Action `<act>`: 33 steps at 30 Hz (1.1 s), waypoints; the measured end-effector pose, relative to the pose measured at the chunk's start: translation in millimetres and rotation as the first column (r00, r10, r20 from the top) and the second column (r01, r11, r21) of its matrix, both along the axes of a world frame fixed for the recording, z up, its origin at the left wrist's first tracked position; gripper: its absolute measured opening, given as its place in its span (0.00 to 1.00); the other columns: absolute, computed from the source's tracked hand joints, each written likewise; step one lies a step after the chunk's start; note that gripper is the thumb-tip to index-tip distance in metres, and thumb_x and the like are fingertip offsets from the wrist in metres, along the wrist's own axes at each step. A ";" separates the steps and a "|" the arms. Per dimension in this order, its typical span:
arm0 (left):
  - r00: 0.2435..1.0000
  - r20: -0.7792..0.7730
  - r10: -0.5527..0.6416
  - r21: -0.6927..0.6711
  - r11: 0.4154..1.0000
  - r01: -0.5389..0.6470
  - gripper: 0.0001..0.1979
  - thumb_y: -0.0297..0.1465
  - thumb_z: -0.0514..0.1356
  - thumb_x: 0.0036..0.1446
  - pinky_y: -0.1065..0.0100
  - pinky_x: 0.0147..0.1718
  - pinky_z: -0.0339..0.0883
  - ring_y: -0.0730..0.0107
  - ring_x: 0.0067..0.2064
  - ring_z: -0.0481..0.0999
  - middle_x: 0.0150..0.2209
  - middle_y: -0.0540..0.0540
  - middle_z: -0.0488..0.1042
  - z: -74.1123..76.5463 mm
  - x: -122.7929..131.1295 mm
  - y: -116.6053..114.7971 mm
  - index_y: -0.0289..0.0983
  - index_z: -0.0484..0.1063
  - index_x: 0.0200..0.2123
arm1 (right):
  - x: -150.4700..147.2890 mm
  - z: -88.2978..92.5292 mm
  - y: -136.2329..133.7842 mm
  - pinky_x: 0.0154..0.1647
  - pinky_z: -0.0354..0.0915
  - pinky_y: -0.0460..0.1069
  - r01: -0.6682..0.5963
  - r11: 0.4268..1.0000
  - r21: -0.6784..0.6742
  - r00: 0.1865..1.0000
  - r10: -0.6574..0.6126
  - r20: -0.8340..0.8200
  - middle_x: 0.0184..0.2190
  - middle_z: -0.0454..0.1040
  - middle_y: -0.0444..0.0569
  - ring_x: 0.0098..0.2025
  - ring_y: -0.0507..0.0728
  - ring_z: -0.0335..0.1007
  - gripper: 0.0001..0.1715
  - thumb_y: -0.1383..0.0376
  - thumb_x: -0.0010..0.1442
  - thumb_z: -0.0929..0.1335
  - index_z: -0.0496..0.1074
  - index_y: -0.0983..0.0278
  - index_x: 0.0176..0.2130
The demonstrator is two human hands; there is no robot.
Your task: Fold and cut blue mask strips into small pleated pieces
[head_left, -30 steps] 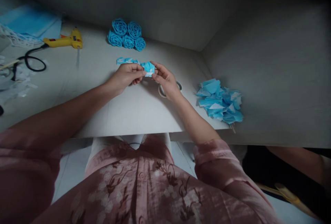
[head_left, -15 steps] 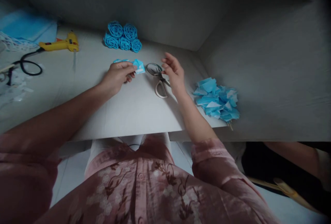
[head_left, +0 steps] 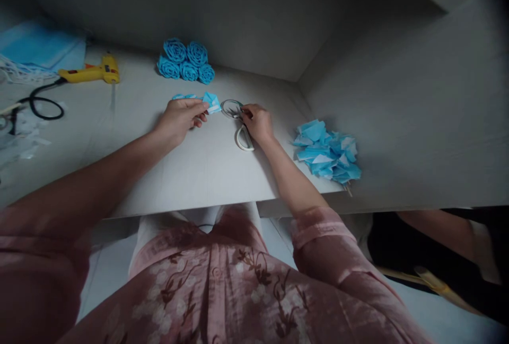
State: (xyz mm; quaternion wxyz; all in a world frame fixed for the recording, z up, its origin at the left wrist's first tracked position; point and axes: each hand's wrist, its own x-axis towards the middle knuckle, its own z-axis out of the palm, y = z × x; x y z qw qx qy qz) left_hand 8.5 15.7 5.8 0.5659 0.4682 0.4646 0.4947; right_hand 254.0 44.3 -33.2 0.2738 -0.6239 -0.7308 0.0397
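My left hand [head_left: 181, 118] is closed in a pinch on a folded blue-and-white fabric piece [head_left: 212, 102]. More blue fabric [head_left: 183, 97] shows just behind its knuckles; whether it belongs to the same strip is hard to tell. To the right, my right hand [head_left: 258, 123] has its fingers closed over the pivot and blades of a pair of scissors [head_left: 245, 140]. The two loop handles point left and toward me, while the blades are hidden under the hand. Several rolled blue fabric roses [head_left: 189, 71] are stacked beyond my left hand.
At the left lie a yellow glue gun [head_left: 91, 72] with a black cord, flat blue face masks [head_left: 43, 47] and white scraps [head_left: 27, 134]. A bunch of blue fabric petals [head_left: 328, 152] on sticks rests at the table's right edge. Another person's arm [head_left: 441, 232] is at lower right.
My right hand has come down from above the scissors, and its loosely spread fingers have closed at them. My left hand keeps its pinch on the fabric. The view has shifted slightly.
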 end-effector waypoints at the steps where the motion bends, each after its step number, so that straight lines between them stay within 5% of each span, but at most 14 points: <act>1: 1.000 0.000 -0.001 -0.003 1.000 0.001 0.11 0.24 0.66 0.64 0.73 0.24 0.57 0.77 0.24 0.68 0.23 0.48 0.73 0.2 0.2 0.0 0.33 0.76 0.27 | -3.1 2.4 -1.3 0.52 0.71 0.52 0.014 1.000 -0.010 0.999 -0.014 0.038 0.51 0.85 0.57 0.50 0.61 0.82 0.16 0.70 0.71 0.69 0.83 0.66 0.55; 7: 0.999 -0.011 -0.030 0.011 0.999 0.030 0.15 0.23 0.63 0.65 0.74 0.24 0.56 0.79 0.23 0.67 0.22 0.49 0.72 2.9 0.9 -2.2 0.34 0.75 0.24 | -13.2 8.9 -3.0 0.49 0.69 0.52 0.069 0.997 -0.035 0.986 -0.063 0.152 0.54 0.84 0.57 0.53 0.64 0.81 0.16 0.67 0.75 0.66 0.84 0.65 0.53; 15: 0.999 -0.016 -0.031 -0.016 0.999 0.031 0.14 0.24 0.63 0.65 0.73 0.24 0.57 0.77 0.25 0.68 0.25 0.47 0.74 2.2 1.4 -0.8 0.34 0.76 0.25 | -4.9 0.1 7.1 0.49 0.70 0.51 0.128 0.991 -0.046 0.992 -0.127 0.023 0.50 0.87 0.54 0.49 0.60 0.82 0.15 0.67 0.74 0.66 0.83 0.63 0.51; 21: 1.000 -0.005 -0.020 -0.025 0.999 0.020 0.13 0.26 0.65 0.64 0.73 0.24 0.58 0.77 0.26 0.69 0.27 0.47 0.75 1.8 1.1 -1.8 0.34 0.76 0.25 | -7.5 1.4 3.9 0.50 0.70 0.52 0.050 0.999 -0.009 0.995 -0.049 0.083 0.54 0.85 0.58 0.52 0.62 0.81 0.17 0.66 0.71 0.69 0.82 0.65 0.56; 26: 0.999 -0.005 -0.036 -0.012 0.999 0.036 0.13 0.27 0.66 0.63 0.73 0.23 0.57 0.77 0.25 0.69 0.26 0.47 0.74 1.8 0.3 -1.1 0.34 0.75 0.24 | -10.2 4.1 5.3 0.46 0.69 0.52 0.055 0.998 0.004 0.987 -0.055 0.152 0.49 0.86 0.57 0.47 0.62 0.81 0.16 0.67 0.73 0.66 0.83 0.65 0.49; 33: 0.998 0.034 -0.046 -0.004 0.999 0.046 0.14 0.27 0.65 0.65 0.73 0.23 0.57 0.77 0.25 0.69 0.27 0.46 0.75 5.2 0.7 -2.0 0.34 0.76 0.25 | 9.3 -2.2 30.2 0.41 0.70 0.51 0.062 0.996 -0.061 0.998 -0.064 -0.026 0.39 0.86 0.52 0.39 0.60 0.81 0.12 0.62 0.72 0.67 0.81 0.61 0.41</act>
